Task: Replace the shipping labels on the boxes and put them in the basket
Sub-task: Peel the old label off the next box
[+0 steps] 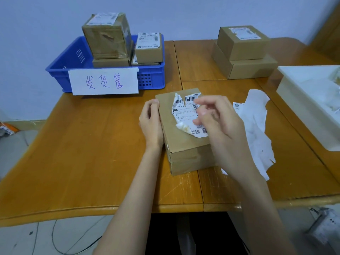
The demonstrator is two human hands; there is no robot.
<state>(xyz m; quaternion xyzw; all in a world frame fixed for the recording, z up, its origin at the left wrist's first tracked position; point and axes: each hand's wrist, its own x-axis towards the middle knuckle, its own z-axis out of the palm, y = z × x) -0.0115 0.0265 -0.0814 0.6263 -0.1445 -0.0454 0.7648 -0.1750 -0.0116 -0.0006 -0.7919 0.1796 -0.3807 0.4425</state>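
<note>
A brown cardboard box (185,151) lies on the wooden table (82,153) in front of me. Its white shipping label (184,115) is torn and partly peeled up from the top face. My left hand (151,124) grips the box's left edge, fingers curled over the side. My right hand (219,124) hovers over the label's right part with fingers curled, thumb and fingertips at the label's edge; whether it pinches the paper is hidden. A blue basket (58,70) with a handwritten paper sign stands at the back left and holds several labelled boxes (106,39).
Two stacked brown boxes (242,52) stand at the back right, the top one with a torn label. Loose white paper sheets (257,126) lie right of the box. A white tray (298,100) with paper scraps sits at the right edge. Cables run on the floor.
</note>
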